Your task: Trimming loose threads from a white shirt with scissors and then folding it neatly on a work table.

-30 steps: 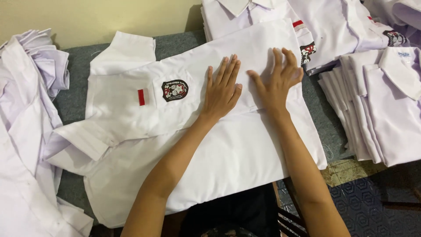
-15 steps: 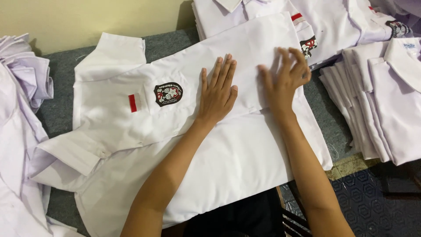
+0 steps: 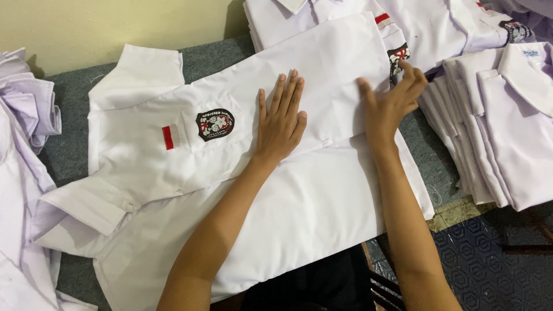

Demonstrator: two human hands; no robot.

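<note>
1. My left hand (image 3: pixel 280 124) lies flat, palm down and fingers spread, pressing on the middle of the white uniform shirt (image 3: pixel 242 190), just right of its chest pocket.
2. My right hand (image 3: pixel 391 103) sits at the shirt's right edge, fingers curled, thumb and fingertips pinching the folded cloth there.
3. The shirt lies face up across the grey-covered worktop (image 3: pixel 213 57), collar end to the left, its lower part folded over towards my hands.
4. On the pocket I see a dark round badge (image 3: pixel 215 123), and just left of it a small red patch (image 3: pixel 167 137).
5. A short sleeve (image 3: pixel 86 204) sticks out at the lower left, another at the upper left.
6. Right of my right hand stands a neat stack of folded white shirts (image 3: pixel 501 132), near the shirt's edge.
7. Beyond the hands, at the top, lie more white shirts (image 3: pixel 438 29) with red patches and badges.
8. At the far left is a loose heap of white shirts (image 3: pixel 23 144).
</note>
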